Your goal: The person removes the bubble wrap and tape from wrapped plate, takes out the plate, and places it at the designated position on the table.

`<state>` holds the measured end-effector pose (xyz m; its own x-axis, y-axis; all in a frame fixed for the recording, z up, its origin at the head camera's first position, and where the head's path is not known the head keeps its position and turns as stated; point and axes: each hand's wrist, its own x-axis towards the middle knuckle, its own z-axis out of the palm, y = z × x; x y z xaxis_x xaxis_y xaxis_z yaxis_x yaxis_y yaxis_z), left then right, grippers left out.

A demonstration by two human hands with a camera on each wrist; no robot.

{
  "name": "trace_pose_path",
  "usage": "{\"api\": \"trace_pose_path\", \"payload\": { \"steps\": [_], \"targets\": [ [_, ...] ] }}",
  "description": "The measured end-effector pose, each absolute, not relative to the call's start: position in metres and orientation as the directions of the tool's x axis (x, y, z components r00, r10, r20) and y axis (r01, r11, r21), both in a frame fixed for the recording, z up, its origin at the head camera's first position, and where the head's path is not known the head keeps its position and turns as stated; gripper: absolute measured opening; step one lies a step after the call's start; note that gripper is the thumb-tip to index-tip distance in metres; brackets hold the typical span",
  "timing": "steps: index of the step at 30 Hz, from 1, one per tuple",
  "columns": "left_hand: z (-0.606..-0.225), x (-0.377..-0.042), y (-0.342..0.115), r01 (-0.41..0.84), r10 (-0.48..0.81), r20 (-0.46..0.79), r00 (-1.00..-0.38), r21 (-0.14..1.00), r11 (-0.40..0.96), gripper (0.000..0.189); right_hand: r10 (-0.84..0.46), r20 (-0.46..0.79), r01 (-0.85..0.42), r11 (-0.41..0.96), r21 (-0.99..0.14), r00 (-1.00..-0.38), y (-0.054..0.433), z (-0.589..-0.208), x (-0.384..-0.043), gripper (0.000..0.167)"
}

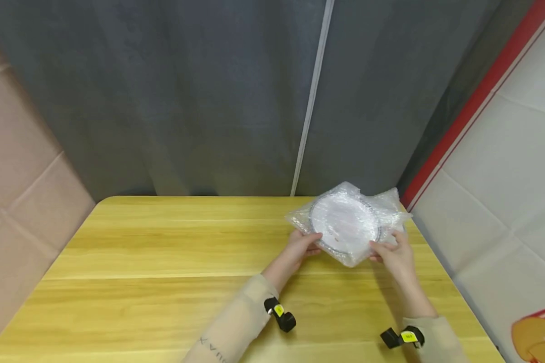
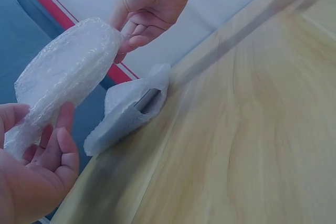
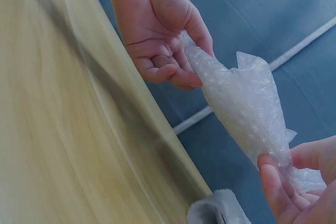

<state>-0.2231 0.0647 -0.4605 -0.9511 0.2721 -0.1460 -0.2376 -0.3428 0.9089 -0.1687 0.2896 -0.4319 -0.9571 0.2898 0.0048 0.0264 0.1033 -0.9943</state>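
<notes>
Both hands hold up a flat, round white thing wrapped in clear bubble wrap (image 1: pixel 344 223), above the far right part of the table. A ring-like rim shows through the wrap; whether it is a plate cannot be told. My left hand (image 1: pixel 301 245) pinches its lower left edge, thumb on top and fingers beneath. At the lower right edge, my right hand (image 1: pixel 396 254) pinches the wrap the same way. Behind it, in the left wrist view, a second bubble-wrap bundle (image 2: pixel 126 111) rests on the table, with a dark edge showing at its opening.
The wooden table (image 1: pixel 163 277) ends at a dark grey curtain (image 1: pixel 186 101) along the back. A white wall panel (image 1: pixel 504 176) with a red band rises close by on the right. Another pale panel (image 1: pixel 18 176) stands at the left.
</notes>
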Motion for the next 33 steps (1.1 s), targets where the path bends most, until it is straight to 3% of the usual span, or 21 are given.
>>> {"api": "trace_pose_path", "payload": {
  "steps": [6,23,33],
  "targets": [
    [-0.457,-0.218,0.045,-0.231,0.267,-0.145,-0.953,0.917,-0.324,0.032,0.305,-0.046,0.085,0.115,-0.990,-0.951,0.271,-0.426,-0.167,0.072],
    [-0.456,-0.194,-0.006,-0.183,0.239,-0.117,-0.964,0.943,-0.277,0.037,0.240,-0.021,0.046,0.098,-0.994,-0.970,0.229,-0.435,-0.160,0.062],
    [-0.461,-0.189,-0.034,-0.155,0.163,-0.115,-0.980,0.952,-0.264,0.028,0.196,0.003,0.015,0.091,-0.996,-0.981,0.206,-0.445,-0.161,0.057]
  ]
}}
